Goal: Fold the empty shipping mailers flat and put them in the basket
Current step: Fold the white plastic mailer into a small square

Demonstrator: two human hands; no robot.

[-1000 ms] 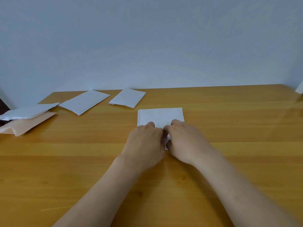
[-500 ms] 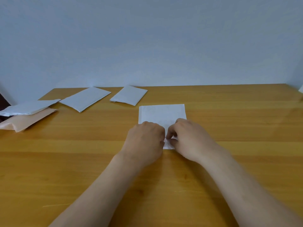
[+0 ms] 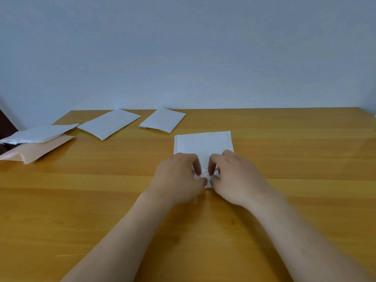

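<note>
A white mailer (image 3: 203, 142) lies flat on the wooden table (image 3: 295, 159), straight ahead of me. My left hand (image 3: 179, 176) and my right hand (image 3: 234, 178) sit side by side on its near edge, thumbs and fingers pinching the paper between them. The near half of the mailer is hidden under both hands. No basket is in view.
Two more white mailers (image 3: 109, 124) (image 3: 162, 120) lie at the back left of the table. At the far left edge another white mailer (image 3: 38, 134) rests on a beige one (image 3: 38, 149). A pale wall stands behind the table.
My hands have parted slightly at the fingertips and now pinch the mailer's near edge, which crumples a little between them. The view has shifted slightly.
</note>
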